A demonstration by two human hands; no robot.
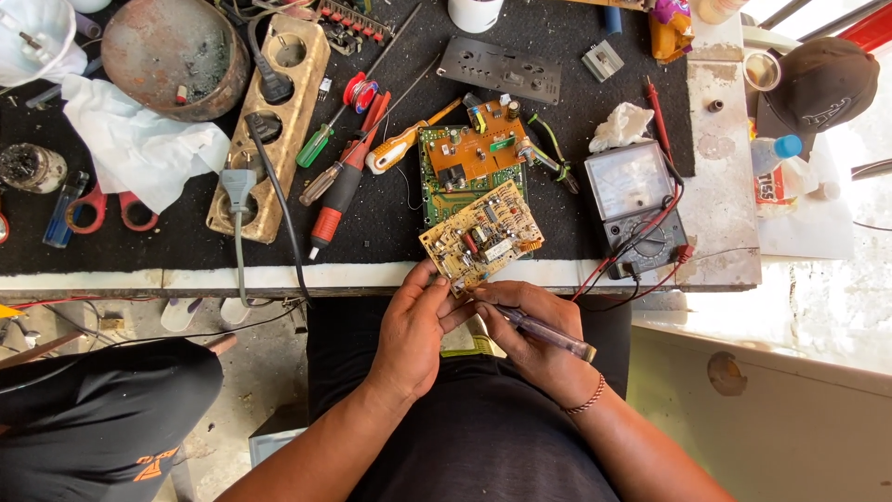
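Note:
My left hand [412, 330] grips the near edge of a small tan circuit board [480, 234] and holds it tilted over the table's front edge. My right hand [534, 336] is closed around a clear-handled screwdriver [548, 335], with its tip end pointing toward the board's lower corner. Just behind this board lies a larger green and orange circuit board [469, 158] on the black mat [372, 232].
An analog multimeter [636, 200] with red and black leads sits to the right. Screwdrivers [339, 186], a wooden power strip [269, 121], red scissors [110, 209], a rusty round tin [175, 56], a white cloth [139, 139] and a grey panel [500, 70] crowd the mat. Another person's knee [102, 409] is at lower left.

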